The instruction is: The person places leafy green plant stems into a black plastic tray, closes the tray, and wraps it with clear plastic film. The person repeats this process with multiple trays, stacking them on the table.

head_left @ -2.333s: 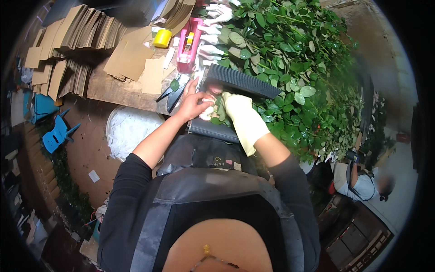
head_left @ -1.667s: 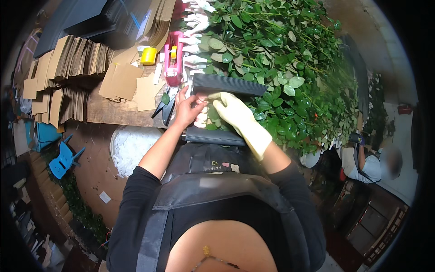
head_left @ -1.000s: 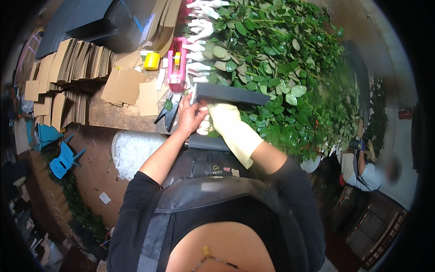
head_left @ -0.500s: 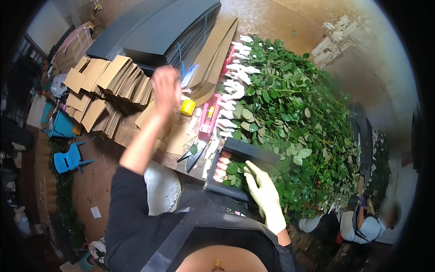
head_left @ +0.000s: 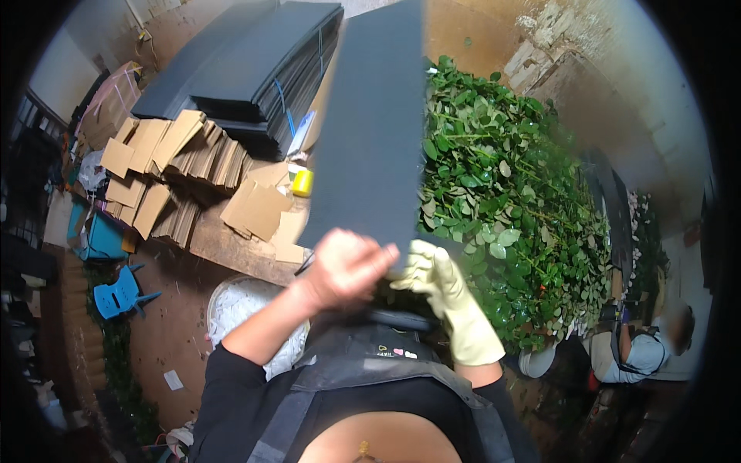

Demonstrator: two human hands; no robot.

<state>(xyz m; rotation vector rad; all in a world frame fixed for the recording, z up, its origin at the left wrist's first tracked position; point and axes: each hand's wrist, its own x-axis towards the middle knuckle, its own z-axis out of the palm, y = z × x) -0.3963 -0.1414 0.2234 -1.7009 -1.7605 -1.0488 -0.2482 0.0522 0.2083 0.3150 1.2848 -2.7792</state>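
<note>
A long dark grey sheet [head_left: 372, 131], like board or foam, stands out in front of me over the table. My bare left hand [head_left: 349, 266] is closed on its near end. At the near right corner, my right hand [head_left: 441, 284], in a pale yellow rubber glove, has its fingers curled round the edge. To the right of the sheet lies a large heap of leafy rose stems [head_left: 502, 201]. Most of the worktop's middle is hidden behind the sheet, including the rose heads.
Stacks of dark grey sheets [head_left: 239, 62] lie at the far left. Nearer are piles of cut cardboard [head_left: 147, 174] and a yellow tape roll [head_left: 302, 183]. A white-lined bin [head_left: 231, 309] stands below the table, with a blue stool [head_left: 120, 292] further left. A co-worker [head_left: 644, 351] is at far right.
My left hand has come back from the far left to near my right hand. A dark grey sheet now spans the view, covering the scissors, pink holder and pale roses.
</note>
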